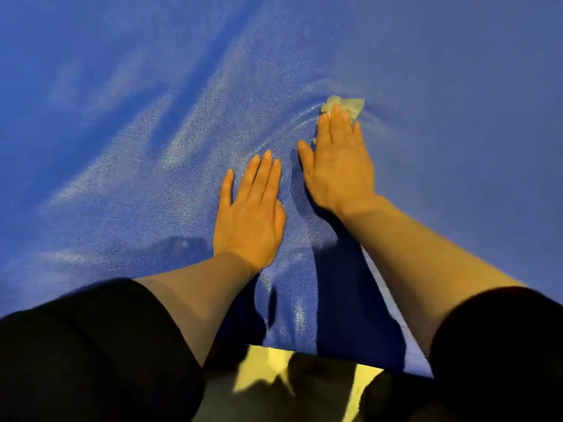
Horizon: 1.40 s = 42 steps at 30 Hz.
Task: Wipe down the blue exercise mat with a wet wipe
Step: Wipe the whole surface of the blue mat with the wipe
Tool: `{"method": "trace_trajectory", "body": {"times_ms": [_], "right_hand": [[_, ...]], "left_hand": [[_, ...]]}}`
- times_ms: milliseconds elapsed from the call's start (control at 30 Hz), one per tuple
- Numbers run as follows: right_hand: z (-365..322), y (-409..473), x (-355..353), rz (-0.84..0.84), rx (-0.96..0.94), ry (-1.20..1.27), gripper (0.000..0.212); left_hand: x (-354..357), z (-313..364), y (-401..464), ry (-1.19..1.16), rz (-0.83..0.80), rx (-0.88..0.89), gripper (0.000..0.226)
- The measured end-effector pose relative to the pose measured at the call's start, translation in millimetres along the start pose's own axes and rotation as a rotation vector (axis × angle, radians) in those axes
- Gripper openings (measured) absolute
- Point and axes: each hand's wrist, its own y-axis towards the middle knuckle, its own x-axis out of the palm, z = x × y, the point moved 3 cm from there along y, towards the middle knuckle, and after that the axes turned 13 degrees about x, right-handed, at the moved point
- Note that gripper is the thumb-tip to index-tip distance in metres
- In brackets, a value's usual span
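The blue mat (426, 71) fills the view. The left hand (249, 214) lies flat on it, fingers straight. Just right and farther, the right hand (338, 159) presses a crumpled wipe (350, 105) under straight fingers.

One head-worn wide-angle view looks forward and steeply down, close over the blue mat (122, 102).

Mat (152, 153) showing pebbled, foam-like blue skin, glistening wet toward 9 o'clock, looking matt toward 3; wipe (350, 106) looking crumpled, fibrous.
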Motion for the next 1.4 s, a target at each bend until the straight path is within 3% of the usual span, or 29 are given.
{"method": "trace_trajectory", "body": {"times_ms": [167,300,400,500,667,833,1033,1267,1400], "right_hand": [[-12.3,47.2,-9.2,-0.053,0.091,0.074,0.068],[-10.9,-16.7,0.4,-0.012,-0.013,0.129,0.065],[-7.8,-54.9,8.3,-0.093,-0.059,0.08,0.065],[-9.4,-31.4,-0.1,-0.052,-0.059,0.052,0.063],[-15.4,45.6,-17.4,-0.022,-0.037,0.035,0.064],[-16.7,117.5,-36.6,-0.048,0.044,0.026,0.066],[-14.6,169.8,-50.6,-0.038,0.065,0.002,0.066],[-11.5,240.6,-61.9,-0.082,0.052,-0.124,0.064],[-12.9,243.9,-68.4,-0.065,0.115,-0.015,0.068]], "left_hand": [[-0.5,-0.9,-3.3,-0.016,-0.021,0.014,0.06],[-2.0,-0.1,-8.7,-0.028,0.034,0.008,0.06],[-13.8,1.9,11.1,-0.09,0.198,-0.004,0.045],[-30.0,-6.3,52.3,-0.135,0.34,-0.04,0.026],[-36.7,-26.5,115.1,-0.15,0.386,0.016,0.032],[-36.5,-42.2,169.7,-0.179,0.343,0.093,0.047],[-37.8,-44.6,226.6,-0.2,0.189,0.037,0.05],[-26.0,-42.8,234.8,-0.056,0.088,-0.013,0.057],[-26.6,-42.0,235.8,-0.046,0.061,-0.01,0.06]]}}
